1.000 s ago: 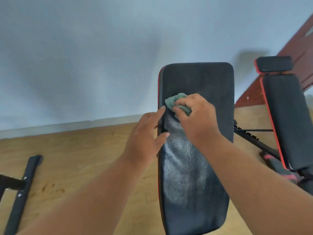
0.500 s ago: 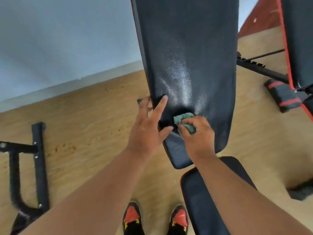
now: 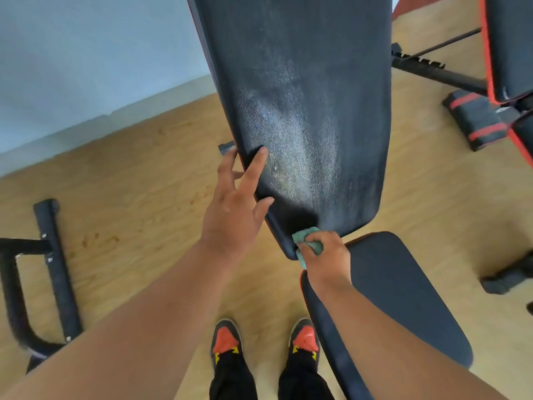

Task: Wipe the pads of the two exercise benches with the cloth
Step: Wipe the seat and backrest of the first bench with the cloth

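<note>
right hand (image 3: 324,255) pinches green cloth (image 3: 307,241), now down at back pad (image 3: 302,96) bottom edge from mid-pad | left hand (image 3: 233,209) spread, steadying pad's side | downward stroke ending; seat pad (image 3: 398,293), second bench (image 3: 507,44) likely unwiped

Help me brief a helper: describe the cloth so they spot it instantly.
Start at the long tilted black back pad. Follow it to its lower corner, where the right hand presses a crumpled cloth. It's the only teal thing.
</note>
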